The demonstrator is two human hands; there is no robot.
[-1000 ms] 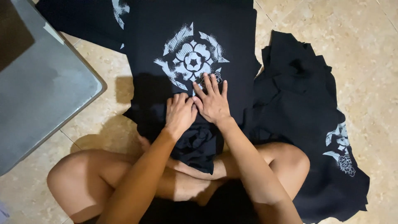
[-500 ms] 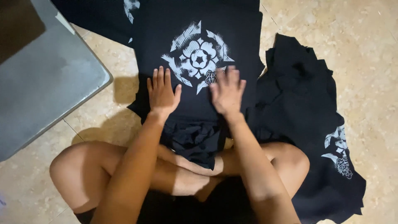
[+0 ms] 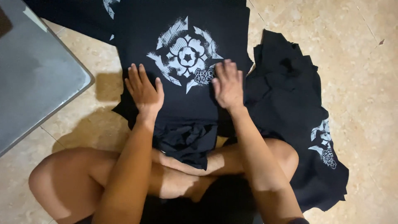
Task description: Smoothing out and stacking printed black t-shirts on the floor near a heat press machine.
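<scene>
Item: one black T-shirt (image 3: 182,103), laid flat on a beige tiled floor (image 3: 352,83) directly in front of a person seated cross-legged, the shirt's lower edge bunched over the person's crossed shins. Front panel faced up and bore a white print (image 3: 185,56) in the form of a four-pointed star around a rosette, with a small scribbled mark at its lower right. Left hand (image 3: 144,89): palm down, fingers spread and extended, pressed flat on the fabric just left of and below the print; it gripped nothing. Right hand (image 3: 228,85): likewise palm down with fingers loosely splayed, resting on the shirt at the print's lower right edge, touching the cloth; no fold of cloth was pinched or enclosed by it. The two hands lay apart, one on either side of the shirt's centre line. Adjacent stock: a heap of black garments (image 3: 290,112), crumpled, lay on the floor just beside the shirt at the person's right, touching the right knee, with a smaller white print of the same kind showing near its lower end. A further dark garment (image 3: 83,16) lay at the top left, partly beneath the flat shirt, a fragment of white print visible at its edge. A grey flat panel with rounded corner (image 3: 37,83) occupied the floor at the left, near the shirt but apart from it.
</scene>
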